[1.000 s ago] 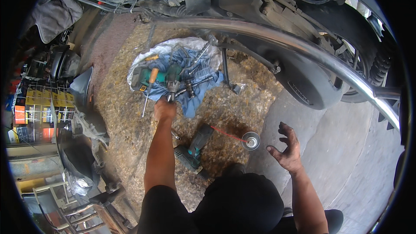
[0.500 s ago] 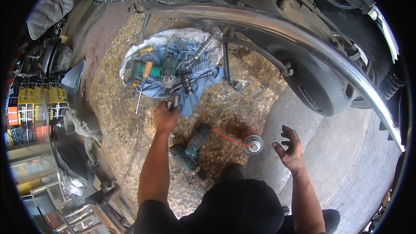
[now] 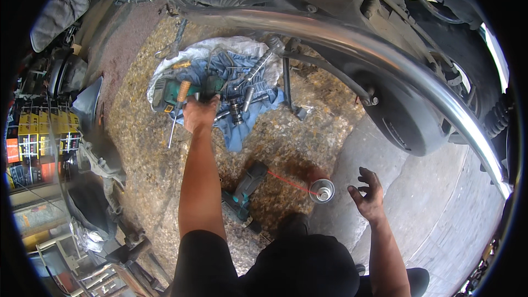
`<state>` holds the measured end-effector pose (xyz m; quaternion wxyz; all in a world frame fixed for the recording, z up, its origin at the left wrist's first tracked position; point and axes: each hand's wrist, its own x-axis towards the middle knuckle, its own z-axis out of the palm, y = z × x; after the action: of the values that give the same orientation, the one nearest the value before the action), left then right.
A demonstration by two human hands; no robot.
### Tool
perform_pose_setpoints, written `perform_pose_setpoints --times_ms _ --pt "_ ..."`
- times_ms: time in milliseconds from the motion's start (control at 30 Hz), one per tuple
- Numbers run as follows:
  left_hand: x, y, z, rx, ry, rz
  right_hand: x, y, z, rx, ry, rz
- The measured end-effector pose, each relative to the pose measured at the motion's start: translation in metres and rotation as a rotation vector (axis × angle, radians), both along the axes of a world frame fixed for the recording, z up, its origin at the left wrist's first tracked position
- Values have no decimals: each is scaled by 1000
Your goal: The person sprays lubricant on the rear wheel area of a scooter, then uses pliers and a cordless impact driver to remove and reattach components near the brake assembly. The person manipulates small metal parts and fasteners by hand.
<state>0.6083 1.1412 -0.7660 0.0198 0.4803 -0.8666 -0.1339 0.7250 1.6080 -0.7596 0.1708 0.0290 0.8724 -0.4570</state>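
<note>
My left hand is closed around the front part of a teal-and-black impact wrench, which lies on a blue cloth. A small silver piece shows at the fingers; the fingertips are partly hidden. Beside this hand is a screwdriver with an orange-brown handle. Right of it on the cloth lie a shiny long socket and a dark socket. My right hand hovers empty, fingers apart, near a spray can with a red straw. Another teal-and-black power tool lies nearer me.
A motorcycle's chrome tube arches across the far side, above a black rounded cover. A stand leg reaches the ground beside the cloth. Yellow boxes and clutter line the left. Concrete slabs lie at right.
My left hand has moved forward and left onto the impact wrench. A shiny socket now shows on the cloth to its right. My right hand has barely moved.
</note>
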Motion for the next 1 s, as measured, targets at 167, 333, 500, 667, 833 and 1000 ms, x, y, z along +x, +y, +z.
perform_pose_setpoints --times_ms 167,333,500,667,833,1000 --pt "-10 -9 4 -37 -190 -103 -3 1 -9 -2 -32 3" --pt "-15 -12 11 84 -261 -36 -6 2 -9 10 -8 32" --pt "-7 -17 -12 117 -100 -24 -3 8 -8 43 -30 13" --pt "2 -57 -32 185 321 -144 3 24 -5 67 -34 -2" --pt "21 -126 0 739 903 -50 -1 33 3 134 -14 28" --pt "83 -173 47 1285 1053 76 -15 19 20 161 41 55"
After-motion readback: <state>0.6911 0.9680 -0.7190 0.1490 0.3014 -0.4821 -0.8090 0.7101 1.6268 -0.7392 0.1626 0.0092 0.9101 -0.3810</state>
